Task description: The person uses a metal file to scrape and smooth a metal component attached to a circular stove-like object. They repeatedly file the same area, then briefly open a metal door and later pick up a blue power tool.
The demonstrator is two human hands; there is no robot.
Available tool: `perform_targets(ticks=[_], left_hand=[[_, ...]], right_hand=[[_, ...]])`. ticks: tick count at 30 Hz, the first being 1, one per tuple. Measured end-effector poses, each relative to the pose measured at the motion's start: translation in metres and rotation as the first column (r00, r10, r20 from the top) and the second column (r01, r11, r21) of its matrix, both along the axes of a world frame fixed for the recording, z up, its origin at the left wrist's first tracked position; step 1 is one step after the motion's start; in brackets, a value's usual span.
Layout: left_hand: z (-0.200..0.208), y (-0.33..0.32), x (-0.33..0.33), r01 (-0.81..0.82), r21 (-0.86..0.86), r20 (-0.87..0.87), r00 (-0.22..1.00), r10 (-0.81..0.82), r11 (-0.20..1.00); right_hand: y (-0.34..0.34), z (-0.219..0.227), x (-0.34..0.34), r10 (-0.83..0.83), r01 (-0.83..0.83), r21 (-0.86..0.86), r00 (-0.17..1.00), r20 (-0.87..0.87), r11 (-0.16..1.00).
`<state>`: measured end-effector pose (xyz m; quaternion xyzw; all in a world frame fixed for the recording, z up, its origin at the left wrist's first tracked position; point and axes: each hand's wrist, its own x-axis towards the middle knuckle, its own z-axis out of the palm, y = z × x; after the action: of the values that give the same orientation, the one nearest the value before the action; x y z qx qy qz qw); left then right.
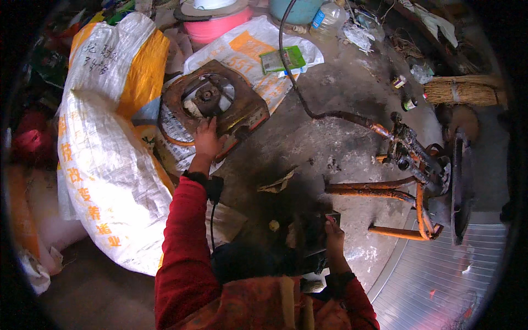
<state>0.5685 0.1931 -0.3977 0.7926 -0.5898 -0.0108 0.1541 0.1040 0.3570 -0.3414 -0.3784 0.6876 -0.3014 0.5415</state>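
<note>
A rusty square gas stove [250, 113] with a round burner in its middle lies on a white and orange woven sack [302, 47]. My left hand [208, 140] rests on its near edge, fingers stretched out below the burner and thumb pointing right. Low in the view, right of the middle, my right hand [335, 237] is closed, its fingers pinched around a small dark thing with a red spot. What that thing is, I cannot make out. Dark shadow covers the floor beside it.
A large white and orange sack [110, 181] fills the left. An orange, blackened metal frame [421, 203] lies right, with a dark hose [297, 91] running to it. Beyond are a pink tub [217, 28], a plastic bottle [328, 19], a green packet [283, 59] and a straw bundle [467, 89].
</note>
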Motion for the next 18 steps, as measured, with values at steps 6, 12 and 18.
perform_targets(ticks=[6, 12, 18], left_hand=[[-0.003, -0.046, -0.005, 0.053, 0.220, 0.089, 0.993, -0.074, 0.974], [0.009, -0.068, -0.002, 0.020, 0.409, 0.001, 1.000, -0.022, 0.912], [0.013, -0.054, 0.006, 0.099, 0.340, -0.212, 0.977, -0.027, 0.935]], right_hand=[[0.009, -0.018, -0.009, -0.016, 0.013, -0.037, 0.994, -0.104, 0.999], [0.017, -0.027, -0.006, 0.003, -0.008, -0.041, 0.993, -0.116, 0.999], [0.011, -0.026, 0.005, -0.002, -0.003, -0.038, 0.989, -0.145, 0.999]])
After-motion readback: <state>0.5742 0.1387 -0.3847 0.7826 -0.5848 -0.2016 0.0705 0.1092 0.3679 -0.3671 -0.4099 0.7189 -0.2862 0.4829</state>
